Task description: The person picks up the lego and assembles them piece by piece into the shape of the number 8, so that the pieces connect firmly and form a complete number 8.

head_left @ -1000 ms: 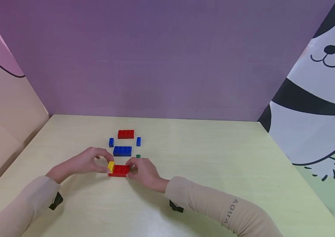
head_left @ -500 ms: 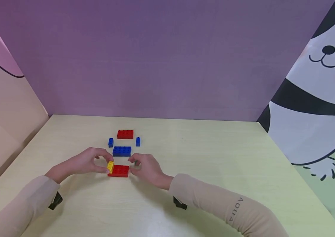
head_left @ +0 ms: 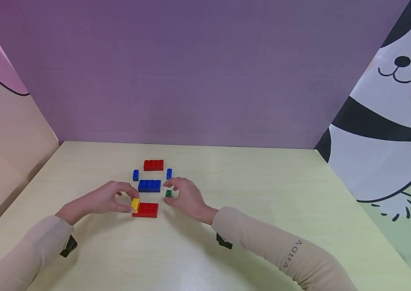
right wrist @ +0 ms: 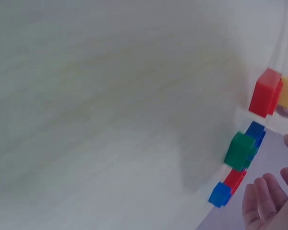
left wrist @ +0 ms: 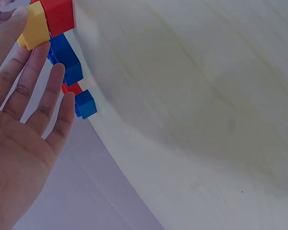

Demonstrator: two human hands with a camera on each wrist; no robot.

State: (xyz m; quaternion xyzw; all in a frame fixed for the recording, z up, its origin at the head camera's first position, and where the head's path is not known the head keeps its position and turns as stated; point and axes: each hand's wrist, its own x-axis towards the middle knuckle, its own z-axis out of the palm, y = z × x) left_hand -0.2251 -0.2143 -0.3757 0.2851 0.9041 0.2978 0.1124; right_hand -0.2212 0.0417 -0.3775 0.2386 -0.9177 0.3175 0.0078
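Observation:
My left hand pinches a small yellow toy brick between thumb and fingertips. That brick sits on the left end of a red brick, which lies near me on the table. In the left wrist view, the thumb and a fingertip meet the yellow brick. My right hand hovers by a small green brick, thumb on the near side and fingers beyond it. In the right wrist view, its fingers are spread and look apart from the green brick.
Beyond the hands lies a larger blue brick. Farther back are one small blue brick on the left, another small blue brick on the right, and a second red brick. A purple panel borders the table's back edge.
My right hand has let go of the near red brick's right end and moved away and slightly right to the green brick. The left hand has stayed on the yellow brick.

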